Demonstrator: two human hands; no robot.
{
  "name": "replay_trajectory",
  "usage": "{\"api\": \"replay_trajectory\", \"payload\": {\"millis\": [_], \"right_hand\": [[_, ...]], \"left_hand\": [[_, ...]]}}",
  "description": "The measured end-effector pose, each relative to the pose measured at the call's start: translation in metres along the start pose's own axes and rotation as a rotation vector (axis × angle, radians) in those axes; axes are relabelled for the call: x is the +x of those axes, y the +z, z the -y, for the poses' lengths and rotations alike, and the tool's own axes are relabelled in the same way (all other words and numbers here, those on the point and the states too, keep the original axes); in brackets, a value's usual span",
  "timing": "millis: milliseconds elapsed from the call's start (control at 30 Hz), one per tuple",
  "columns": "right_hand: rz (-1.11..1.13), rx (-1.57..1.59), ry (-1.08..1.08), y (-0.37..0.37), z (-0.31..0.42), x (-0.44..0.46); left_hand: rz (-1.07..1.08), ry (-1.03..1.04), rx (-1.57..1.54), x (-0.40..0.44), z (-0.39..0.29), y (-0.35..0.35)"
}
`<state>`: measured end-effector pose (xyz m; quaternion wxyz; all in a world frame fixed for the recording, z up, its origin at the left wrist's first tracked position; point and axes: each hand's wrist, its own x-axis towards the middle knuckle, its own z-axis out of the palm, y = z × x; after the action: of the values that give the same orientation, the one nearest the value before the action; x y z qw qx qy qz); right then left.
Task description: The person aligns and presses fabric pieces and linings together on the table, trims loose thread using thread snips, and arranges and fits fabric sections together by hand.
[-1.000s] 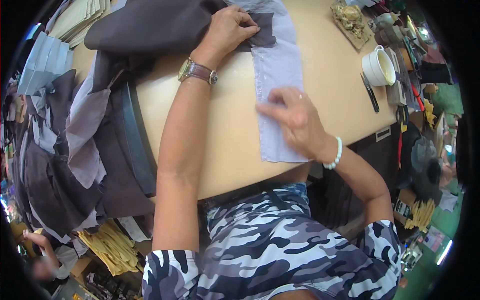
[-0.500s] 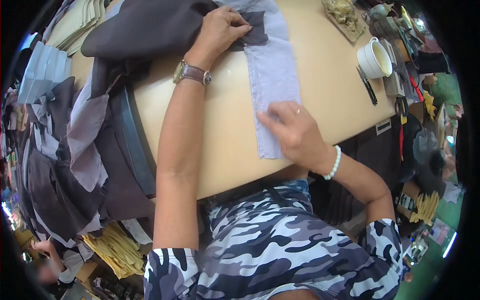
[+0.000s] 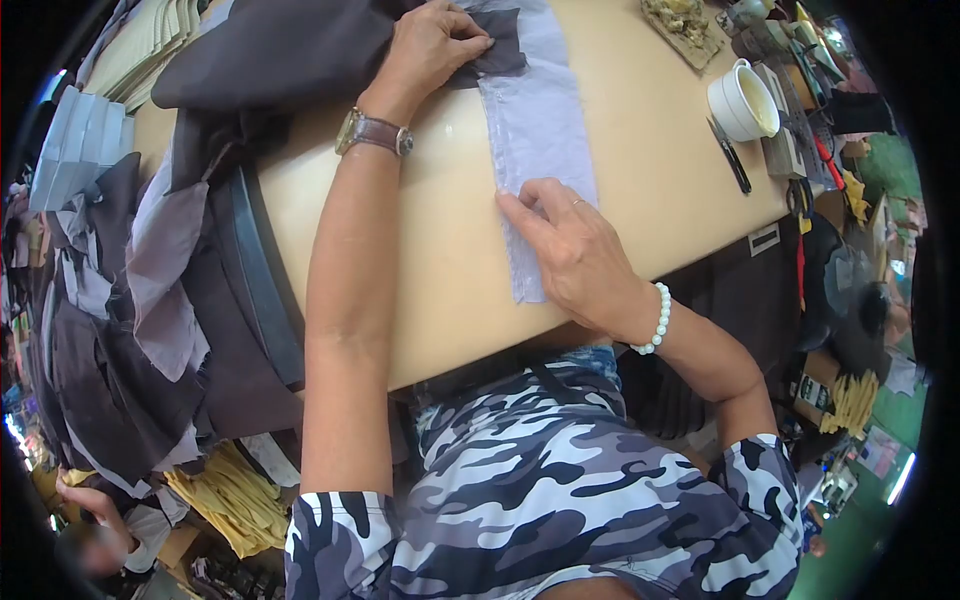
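A pale lavender strip of fabric [image 3: 545,125] runs down the tan tabletop [image 3: 445,230] toward its near edge. Dark brown-grey fabric [image 3: 280,50] lies bunched at the top left, with a flap over the strip's upper part. My left hand [image 3: 435,50], wearing a watch, is closed in a pinch on that dark flap. Lower down, my right hand [image 3: 580,250] rests on the strip with curled fingers. Its thumb and forefinger are at the strip's left edge, which looks frayed or stitched. The palm hides part of the strip's lower right side.
A white cup [image 3: 743,103] with pale contents stands at the right, beside a black-handled blade [image 3: 732,160]. A messy block [image 3: 685,30] lies at the far right. Layered pale sheets [image 3: 145,45] and draped dark cloth [image 3: 105,330] are on the left. Another person's hand [image 3: 95,505] shows at the lower left.
My right hand, blurred before, now shows sharply, its fingertips slightly higher at the strip's left edge. My left hand keeps its pinch on the dark fabric. The whole view has shifted slightly.
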<state>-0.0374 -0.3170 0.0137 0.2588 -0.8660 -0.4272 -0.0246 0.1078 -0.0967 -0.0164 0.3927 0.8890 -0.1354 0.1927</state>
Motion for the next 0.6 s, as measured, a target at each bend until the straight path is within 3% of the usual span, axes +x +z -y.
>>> {"api": "replay_trajectory", "payload": {"millis": [167,267,367,467,600], "right_hand": [[0.021,-0.027,-0.03,-0.002,0.015,-0.025],[0.122,0.285,0.02,-0.01,0.018,-0.041],[0.029,0.26,0.103,-0.013,0.02,-0.034],[0.117,-0.18,-0.081,-0.012,0.033,-0.039],[0.135,-0.454,-0.209,-0.008,0.044,-0.05]], "left_hand": [[0.002,-0.009,-0.005,0.0,-0.001,-0.001],[0.025,-0.015,-0.018,0.0,-0.004,-0.002],[-0.01,-0.04,-0.034,0.0,-0.005,-0.001],[0.012,-0.034,0.014,0.001,-0.005,-0.003],[-0.007,-0.049,0.016,0.0,-0.007,-0.002]]}}
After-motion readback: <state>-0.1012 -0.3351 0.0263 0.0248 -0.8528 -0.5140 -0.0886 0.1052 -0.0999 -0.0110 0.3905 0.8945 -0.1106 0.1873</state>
